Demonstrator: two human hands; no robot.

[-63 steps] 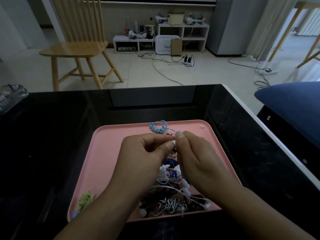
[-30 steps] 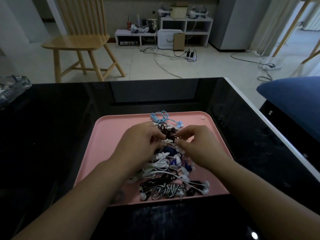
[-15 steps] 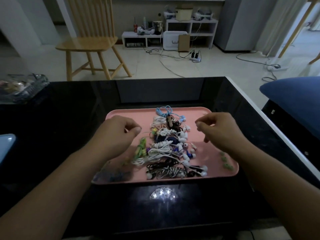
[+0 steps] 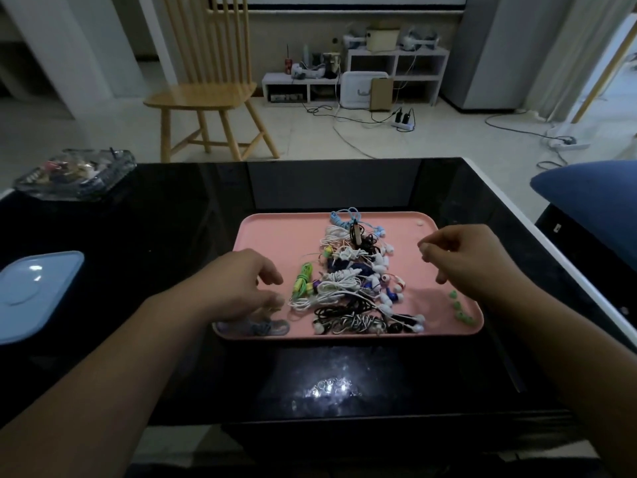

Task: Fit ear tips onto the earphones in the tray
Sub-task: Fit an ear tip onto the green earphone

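Observation:
A pink tray (image 4: 269, 236) lies on the black glossy table. In its middle sits a tangled pile of earphones (image 4: 351, 281) in white, black, blue and striped cords, with a green coiled pair (image 4: 303, 281) at the pile's left. Several green ear tips (image 4: 458, 308) lie near the tray's right edge, and one white ear tip (image 4: 419, 222) lies at its far right corner. My left hand (image 4: 241, 288) hovers over the tray's left side, fingers loosely curled, holding nothing. My right hand (image 4: 465, 260) hovers over the tray's right side, loosely curled, with nothing visible between thumb and forefinger.
A small bluish packet (image 4: 255, 327) rests at the tray's near left corner. A light blue lid (image 4: 34, 291) and a clear glass dish (image 4: 76, 174) sit at the table's left. A wooden chair (image 4: 206, 98) stands beyond, a blue cushion (image 4: 593, 201) at right.
Both hands were together over the pile, pinching an earphone. They have let go and drawn apart, left hand leftward, right hand rightward. The pile now lies uncovered.

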